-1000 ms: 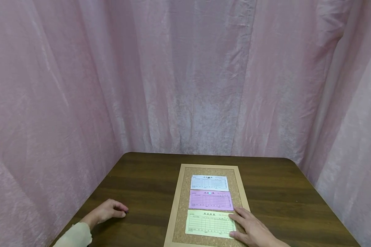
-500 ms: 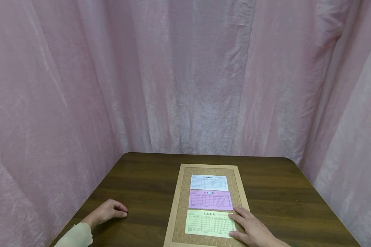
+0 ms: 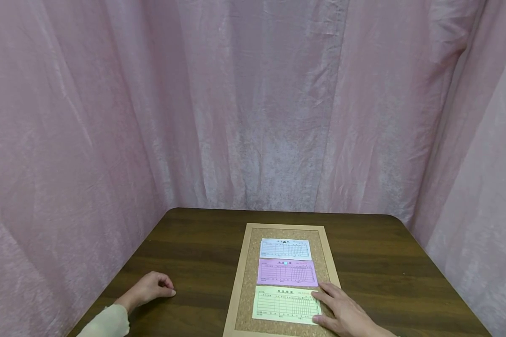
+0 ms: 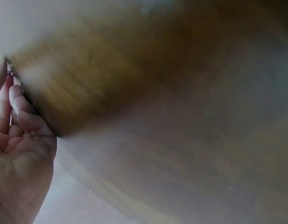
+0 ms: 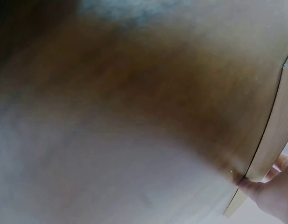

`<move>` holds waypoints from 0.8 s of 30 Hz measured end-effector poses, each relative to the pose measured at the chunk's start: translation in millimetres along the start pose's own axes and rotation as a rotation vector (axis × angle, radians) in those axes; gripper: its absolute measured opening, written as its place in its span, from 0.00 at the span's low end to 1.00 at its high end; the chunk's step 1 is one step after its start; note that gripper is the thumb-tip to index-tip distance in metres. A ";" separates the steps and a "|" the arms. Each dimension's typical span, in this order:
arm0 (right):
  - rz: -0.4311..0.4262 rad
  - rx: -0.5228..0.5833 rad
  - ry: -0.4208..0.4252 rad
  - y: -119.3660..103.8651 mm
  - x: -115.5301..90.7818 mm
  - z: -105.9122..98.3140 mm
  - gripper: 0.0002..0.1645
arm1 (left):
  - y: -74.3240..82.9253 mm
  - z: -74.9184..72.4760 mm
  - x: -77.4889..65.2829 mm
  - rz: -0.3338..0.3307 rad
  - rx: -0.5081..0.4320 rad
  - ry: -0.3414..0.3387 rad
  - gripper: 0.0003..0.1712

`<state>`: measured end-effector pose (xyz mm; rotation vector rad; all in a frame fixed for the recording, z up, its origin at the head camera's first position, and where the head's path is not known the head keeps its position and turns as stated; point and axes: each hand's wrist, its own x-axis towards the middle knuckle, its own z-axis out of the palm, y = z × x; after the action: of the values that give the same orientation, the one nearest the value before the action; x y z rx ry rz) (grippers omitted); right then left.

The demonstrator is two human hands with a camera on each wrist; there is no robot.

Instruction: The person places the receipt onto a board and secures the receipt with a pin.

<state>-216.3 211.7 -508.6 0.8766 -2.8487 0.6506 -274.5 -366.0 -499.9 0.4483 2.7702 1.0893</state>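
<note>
Low on the left of the table, my left hand (image 3: 148, 291) has its thumb and fingertips together. In the left wrist view they pinch a tiny dark thing (image 4: 10, 73), apparently a pushpin, mostly hidden. My right hand (image 3: 345, 310) lies over the right side of a wood-framed corkboard (image 3: 244, 262), its fingertips resting on the right edge of a pale green printed slip (image 3: 284, 306). Above that slip lie a purple slip (image 3: 286, 274) with a light blue pin (image 3: 285, 263) and a pale blue slip (image 3: 284, 252) with a dark pin (image 3: 284, 242) at its top.
The corkboard lies flat on a dark brown wooden table (image 3: 375, 262) with rounded far corners. Pink curtains (image 3: 253, 103) hang round the back and both sides. Bare tabletop extends on either side of the board.
The dark thing at my left fingertips, visible earlier in the head view, is now hidden there as the fingers have shifted slightly. My right hand and the slips have stayed put.
</note>
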 end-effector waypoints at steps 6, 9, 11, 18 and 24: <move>0.001 0.002 -0.003 0.8 0.1 0.2 0.42 | 3.3 2.3 -0.8 -0.026 0.022 0.029 0.11; -0.002 0.000 -0.001 1.5 -0.1 0.7 0.42 | 2.6 0.2 -0.6 -0.009 -0.030 -0.005 0.11; -0.009 -0.005 0.007 1.4 -0.2 0.9 0.41 | 1.4 -2.4 -0.9 0.003 -0.092 -0.045 0.13; -0.011 -0.010 0.014 0.8 -0.1 0.7 0.41 | -3.0 -8.2 1.7 -0.014 -0.223 -0.148 0.21; 0.010 0.009 -0.016 -0.2 0.7 -0.4 0.42 | -5.2 -8.4 3.6 -0.029 -0.229 -0.157 0.18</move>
<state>-216.8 211.3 -507.9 0.8727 -2.8686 0.6610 -281.0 -373.8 -497.3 0.4420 2.4724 1.2859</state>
